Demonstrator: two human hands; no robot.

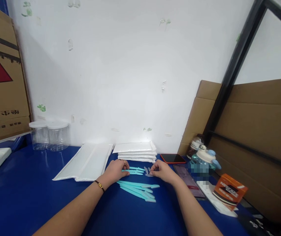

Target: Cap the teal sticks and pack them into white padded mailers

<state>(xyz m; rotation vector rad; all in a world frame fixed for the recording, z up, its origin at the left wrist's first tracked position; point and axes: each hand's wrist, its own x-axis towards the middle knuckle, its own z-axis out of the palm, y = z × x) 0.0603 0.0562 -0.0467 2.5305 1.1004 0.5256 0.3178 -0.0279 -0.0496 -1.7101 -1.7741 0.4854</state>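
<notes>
Several thin turquoise sticks point(139, 190) lie fanned out on the blue table point(42, 203). Above them, a smaller group of turquoise sticks point(136, 170) lies side by side, its left ends between the pinched fingers of my left hand point(118, 168). Small translucent pieces point(147, 171) sit just right of this group. My right hand point(162, 170) has its fingertips closed at the edge of those pieces; how many it grips is too small to tell.
White padded envelopes point(135, 147) are stacked behind the hands, with more envelopes point(86, 160) to the left. Clear jars point(58, 137) stand at the back left. Phones point(189, 180), a teal bottle point(203, 160) and an orange box point(229, 191) are on the right.
</notes>
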